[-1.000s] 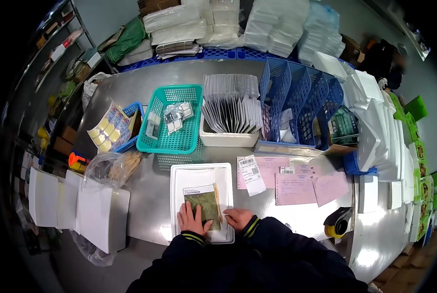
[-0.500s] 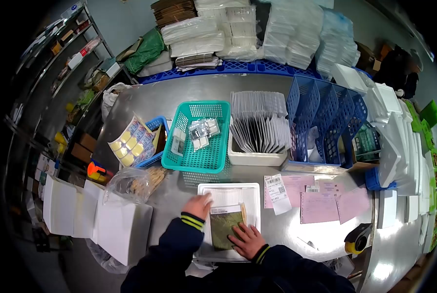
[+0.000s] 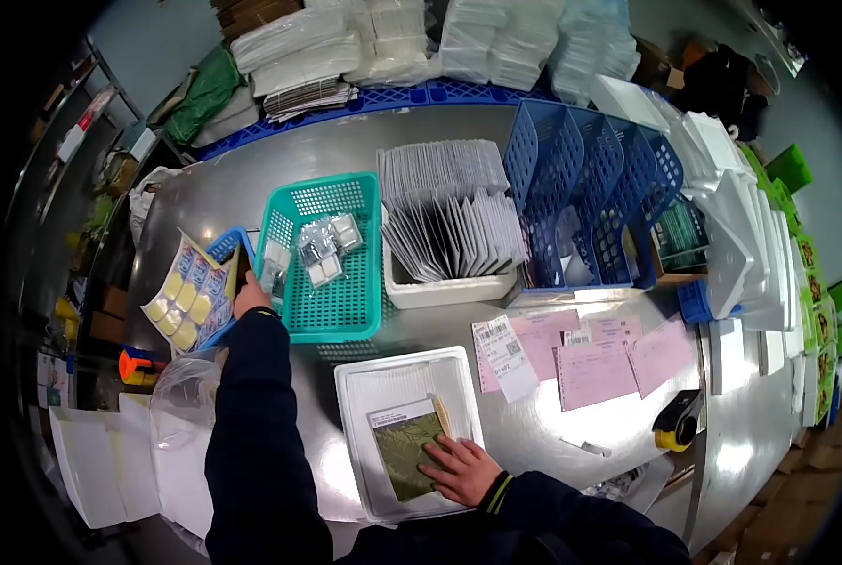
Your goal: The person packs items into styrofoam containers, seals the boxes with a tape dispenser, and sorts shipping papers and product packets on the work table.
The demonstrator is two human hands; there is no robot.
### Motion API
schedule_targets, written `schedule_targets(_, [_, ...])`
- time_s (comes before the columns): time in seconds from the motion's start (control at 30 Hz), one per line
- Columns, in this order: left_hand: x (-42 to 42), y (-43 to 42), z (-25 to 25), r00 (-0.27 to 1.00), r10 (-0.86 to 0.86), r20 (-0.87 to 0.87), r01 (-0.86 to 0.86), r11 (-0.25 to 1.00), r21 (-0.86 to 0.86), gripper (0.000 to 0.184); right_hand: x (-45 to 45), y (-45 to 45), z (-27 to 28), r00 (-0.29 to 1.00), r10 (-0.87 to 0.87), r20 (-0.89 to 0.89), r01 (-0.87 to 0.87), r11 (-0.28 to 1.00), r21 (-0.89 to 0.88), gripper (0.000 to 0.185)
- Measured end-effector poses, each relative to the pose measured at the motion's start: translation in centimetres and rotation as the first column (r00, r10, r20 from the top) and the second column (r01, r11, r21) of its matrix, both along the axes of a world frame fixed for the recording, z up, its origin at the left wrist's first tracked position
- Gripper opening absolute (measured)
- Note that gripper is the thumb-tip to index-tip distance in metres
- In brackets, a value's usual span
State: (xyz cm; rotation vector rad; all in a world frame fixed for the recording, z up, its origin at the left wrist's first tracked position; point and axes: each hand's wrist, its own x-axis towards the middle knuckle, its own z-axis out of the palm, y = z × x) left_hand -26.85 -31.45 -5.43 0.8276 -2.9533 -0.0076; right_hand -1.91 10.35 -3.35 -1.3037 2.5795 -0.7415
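Note:
My right hand (image 3: 463, 469) lies with spread fingers on the right edge of a flat packet with a green leafy picture (image 3: 405, 457). The packet rests in a white foam box (image 3: 348, 391) close to my body. My left hand (image 3: 250, 297) is at the right side of a small blue basket (image 3: 221, 325), near the green basket's left rim. One finger shows stretched out; the others are mostly hidden, and I see nothing held. Sheets of yellow round stickers (image 3: 184, 299) stick out of the blue basket. Small clear packs with white pieces (image 3: 327, 256) lie in the green basket (image 3: 367, 282).
Behind the foam box stands a white bin of upright envelopes (image 3: 454, 221), beside blue slotted dividers (image 3: 581, 198). Pink slips (image 3: 598, 372) and a barcode label (image 3: 506, 356) lie to the right, near a tape dispenser (image 3: 677, 424). Foam boxes (image 3: 110, 461) stand on the left.
My left hand has left the foam box and reached forward and left to the small blue basket. My right hand stays on the packet. The view has shifted, and the foam box sits slightly turned.

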Motion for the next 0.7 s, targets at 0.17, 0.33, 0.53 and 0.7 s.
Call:
schedule_targets(0.17, [0.4,0.4,2.4,0.982,-0.074,-0.171,0.074,0.997,-0.006,0.013,0.1,0.0,-0.6,1.000,-0.004,-0.014,0.004,1.000,-0.006,0.048])
schedule_targets(0.33, [9.1,10.8,8.3,0.522,-0.557,-0.646,0.600,0.778,-0.185,0.028,0.1,0.2,-0.8,1.000,0.004,0.011,-0.004,1.000,-0.021,0.047])
schedule_targets(0.53, [21.6,19.8,3.2,0.601,-0.767,-0.226,0.794,0.604,0.060,0.039,0.3,0.4,-0.9,1.000,-0.003,-0.008,0.003,0.996,-0.084,0.046])
schedule_targets(0.7, [23.3,24.2,5.1,0.722,-0.678,-0.138,0.682,0.666,0.302,0.055,0.7,0.1,-1.8,0.999,-0.025,-0.039,0.018,0.982,-0.186,0.045])
